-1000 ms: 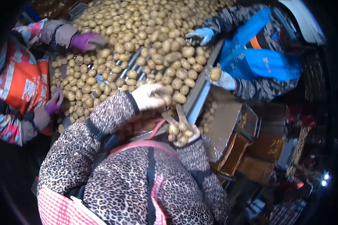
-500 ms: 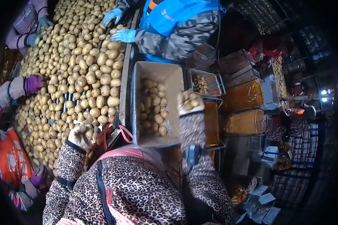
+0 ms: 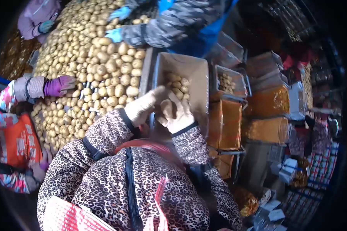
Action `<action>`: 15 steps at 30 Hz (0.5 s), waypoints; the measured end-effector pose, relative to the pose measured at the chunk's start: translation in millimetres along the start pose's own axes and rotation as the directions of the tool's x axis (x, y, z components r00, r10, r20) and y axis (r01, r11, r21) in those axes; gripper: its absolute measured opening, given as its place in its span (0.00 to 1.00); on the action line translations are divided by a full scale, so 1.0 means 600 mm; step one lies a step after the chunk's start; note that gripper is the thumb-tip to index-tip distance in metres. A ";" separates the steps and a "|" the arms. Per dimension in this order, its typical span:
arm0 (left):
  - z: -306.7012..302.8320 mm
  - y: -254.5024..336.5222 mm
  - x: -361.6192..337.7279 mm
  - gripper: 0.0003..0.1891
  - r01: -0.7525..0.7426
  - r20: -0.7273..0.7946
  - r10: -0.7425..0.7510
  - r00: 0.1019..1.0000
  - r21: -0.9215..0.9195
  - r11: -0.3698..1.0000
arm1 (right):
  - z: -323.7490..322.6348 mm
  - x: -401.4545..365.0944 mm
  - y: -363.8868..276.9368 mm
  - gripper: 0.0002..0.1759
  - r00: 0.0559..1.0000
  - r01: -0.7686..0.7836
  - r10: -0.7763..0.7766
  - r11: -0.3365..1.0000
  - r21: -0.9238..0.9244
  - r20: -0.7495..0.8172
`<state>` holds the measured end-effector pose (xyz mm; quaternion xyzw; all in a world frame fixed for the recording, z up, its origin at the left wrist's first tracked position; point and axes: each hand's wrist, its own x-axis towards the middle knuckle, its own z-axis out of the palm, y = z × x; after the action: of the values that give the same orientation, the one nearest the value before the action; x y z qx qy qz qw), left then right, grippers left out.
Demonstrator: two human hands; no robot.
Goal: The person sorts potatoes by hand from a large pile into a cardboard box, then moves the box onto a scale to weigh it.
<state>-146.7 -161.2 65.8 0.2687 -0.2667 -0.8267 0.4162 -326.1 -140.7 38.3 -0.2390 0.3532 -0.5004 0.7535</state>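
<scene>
Both gloved hands meet over the near left part of an open box (image 3: 198,73) with potatoes (image 3: 178,85) inside. My left hand (image 3: 144,106) reaches in from the left, its fingers over the box's near left rim; what it holds, if anything, is hard to make out. My right hand (image 3: 177,115) has its fingers curled around a potato (image 3: 166,109), close beside the left fingertips. Left of the box, many potatoes (image 3: 104,73) cover a sorting table (image 3: 146,71).
A co-worker's blue gloves (image 3: 115,34) rest on potatoes at the top. Another worker's purple glove (image 3: 61,85) touches the pile at left. Orange-lined crates (image 3: 225,125) and a crate of potatoes (image 3: 235,82) stand right of the box. Other people are at the far right.
My right hand, which held several potatoes at the box's right side, has moved left over the box. My left hand has moved right from the table to meet it. The view has shifted.
</scene>
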 end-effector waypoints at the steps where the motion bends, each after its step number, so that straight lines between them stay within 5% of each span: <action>1: 0.009 0.011 -0.009 0.39 0.002 -0.074 0.003 0.997 0.070 0.998 | 0.009 -0.013 -0.015 0.26 0.981 -0.043 0.028 0.996 -0.075 -0.194; 2: 0.019 0.028 -0.010 0.41 0.002 -0.055 0.003 0.998 0.084 0.996 | 0.032 -0.021 -0.062 0.25 0.888 -0.263 0.389 0.866 0.426 -0.244; 3: -0.009 0.021 -0.013 0.41 0.000 -0.081 0.005 0.997 0.065 0.998 | -0.021 -0.027 -0.047 0.23 0.932 -0.284 0.357 0.825 0.489 -0.062; 8: -0.093 0.020 -0.089 0.33 0.104 -0.197 -0.113 0.974 -0.056 0.993 | -0.089 -0.086 -0.067 0.19 0.945 -0.204 0.321 0.718 0.666 -0.056; 10: -0.108 0.004 -0.126 0.32 0.105 -0.260 -0.120 0.958 -0.070 0.992 | -0.114 -0.108 -0.066 0.19 0.924 -0.013 0.249 0.779 0.627 -0.290; 11: -0.110 -0.004 -0.140 0.30 0.098 -0.285 -0.126 0.950 -0.112 0.989 | -0.168 -0.115 -0.052 0.20 0.887 -0.008 0.320 0.731 0.682 -0.332; 12: -0.113 -0.012 -0.153 0.28 0.084 -0.315 -0.131 0.940 -0.156 0.984 | -0.221 -0.129 -0.043 0.20 0.923 0.048 0.230 0.727 0.685 -0.309; 15: -0.115 -0.020 -0.172 0.28 0.099 -0.375 -0.160 0.913 -0.176 0.979 | -0.298 -0.144 -0.102 0.20 0.792 0.276 0.188 0.738 0.616 -0.580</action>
<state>-55.1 -84.3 31.5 0.4112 -0.0963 -0.8011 0.4241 -521.3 -85.6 -6.5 0.2149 0.3643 -0.6612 0.6196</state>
